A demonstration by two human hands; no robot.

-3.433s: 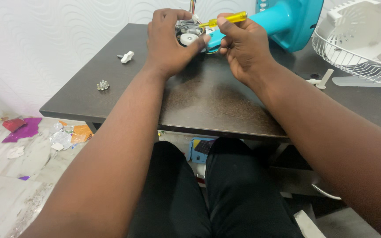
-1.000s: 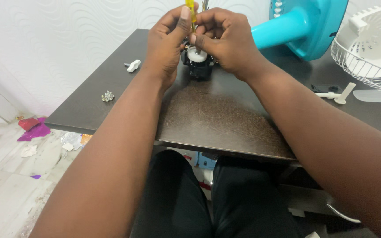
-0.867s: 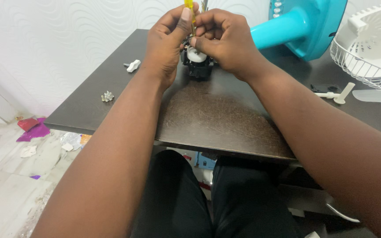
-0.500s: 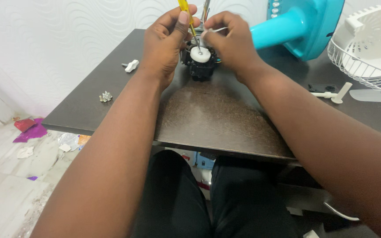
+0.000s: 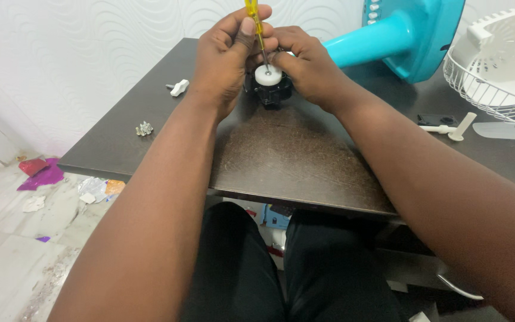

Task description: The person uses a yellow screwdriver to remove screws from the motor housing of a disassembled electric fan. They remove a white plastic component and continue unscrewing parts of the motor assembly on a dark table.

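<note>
Since a moment ago the yellow-handled screwdriver, pinched in the left hand, has stood upright, tip on the white-capped motor at twelve o'clock on the table, right hand clamping it.

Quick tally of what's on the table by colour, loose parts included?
Yellow: 1, screwdriver
Black with white cap: 1, motor part
Turquoise: 1, fan body
White: 4, grille, knob, peg, blade
Silver: 1, cluster of screws
Black: 1, small plate
Total: 9
</note>
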